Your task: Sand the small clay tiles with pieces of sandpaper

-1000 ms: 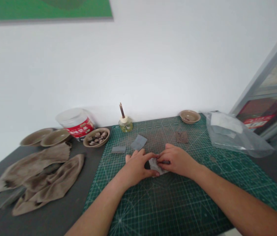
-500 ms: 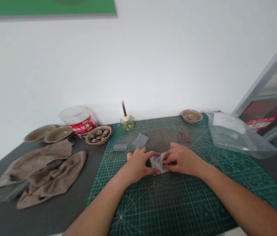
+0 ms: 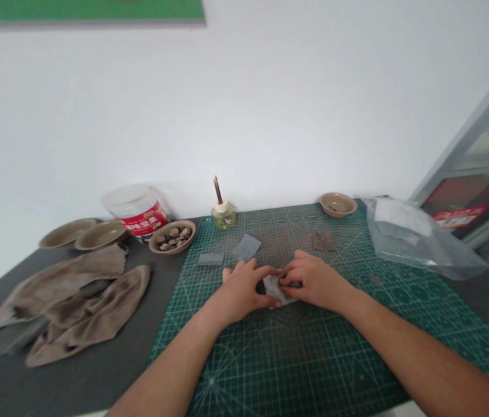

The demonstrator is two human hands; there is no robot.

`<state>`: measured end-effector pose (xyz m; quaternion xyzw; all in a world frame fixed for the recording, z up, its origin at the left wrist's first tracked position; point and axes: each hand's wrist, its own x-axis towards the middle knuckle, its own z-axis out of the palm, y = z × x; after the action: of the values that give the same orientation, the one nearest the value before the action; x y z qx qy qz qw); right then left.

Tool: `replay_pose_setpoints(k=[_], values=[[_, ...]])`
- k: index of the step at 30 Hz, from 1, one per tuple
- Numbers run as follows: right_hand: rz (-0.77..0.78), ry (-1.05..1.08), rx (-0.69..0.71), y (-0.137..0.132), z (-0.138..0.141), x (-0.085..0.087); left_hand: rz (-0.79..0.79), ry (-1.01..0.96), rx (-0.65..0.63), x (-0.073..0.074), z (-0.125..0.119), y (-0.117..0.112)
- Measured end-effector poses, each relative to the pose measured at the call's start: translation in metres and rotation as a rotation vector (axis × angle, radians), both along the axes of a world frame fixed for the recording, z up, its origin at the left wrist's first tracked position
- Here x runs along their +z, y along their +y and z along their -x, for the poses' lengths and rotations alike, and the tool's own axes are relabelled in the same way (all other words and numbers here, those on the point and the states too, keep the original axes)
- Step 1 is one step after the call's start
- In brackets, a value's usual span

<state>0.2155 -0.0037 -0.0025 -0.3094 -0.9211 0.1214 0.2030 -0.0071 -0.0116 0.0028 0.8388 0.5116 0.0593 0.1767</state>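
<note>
Both my hands meet at the middle of a green cutting mat. My left hand pins down a small grey, dusty sheet between thumb and forefinger. My right hand is closed in a pinch on a small dark piece that it presses onto that sheet; what the piece is cannot be made out. Two more grey sheets lie just beyond my left hand, and a brown flat piece lies beyond my right.
A small glass bottle with a stick stands at the mat's far edge. A bowl of small stones, two empty bowls, a red-labelled tub and brown cloths fill the left. A bowl and a clear plastic bag lie at the right.
My right hand slid a little right over the grey sheet, then back left toward my left hand. The left hand stays in place on the sheet.
</note>
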Motion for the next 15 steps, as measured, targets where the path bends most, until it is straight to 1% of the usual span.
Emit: replay_pose_setpoints(k=[2,5,6,10,11,15], values=[[0.014,0.006,-0.001,-0.0001,-0.0007,-0.0007,0.002,0.001,0.001,0.0003,0.0004,0.0001],[0.024,0.013,0.065,-0.0008,-0.0011,-0.0032,0.005,0.007,-0.003,0.0013,0.0009,0.0001],[0.017,0.018,0.065,-0.0008,-0.0009,-0.0040,0.003,0.007,-0.006,0.0016,0.0009,0.0001],[0.006,0.037,-0.024,0.0007,-0.0015,-0.0052,-0.002,0.007,-0.004,0.0017,0.0004,0.0001],[0.014,0.040,-0.018,0.0009,-0.0020,-0.0052,0.001,0.007,-0.002,0.0017,0.0002,0.0001],[0.037,0.036,0.091,0.0014,-0.0021,-0.0045,0.004,0.009,-0.006,0.0023,0.0001,-0.0003]])
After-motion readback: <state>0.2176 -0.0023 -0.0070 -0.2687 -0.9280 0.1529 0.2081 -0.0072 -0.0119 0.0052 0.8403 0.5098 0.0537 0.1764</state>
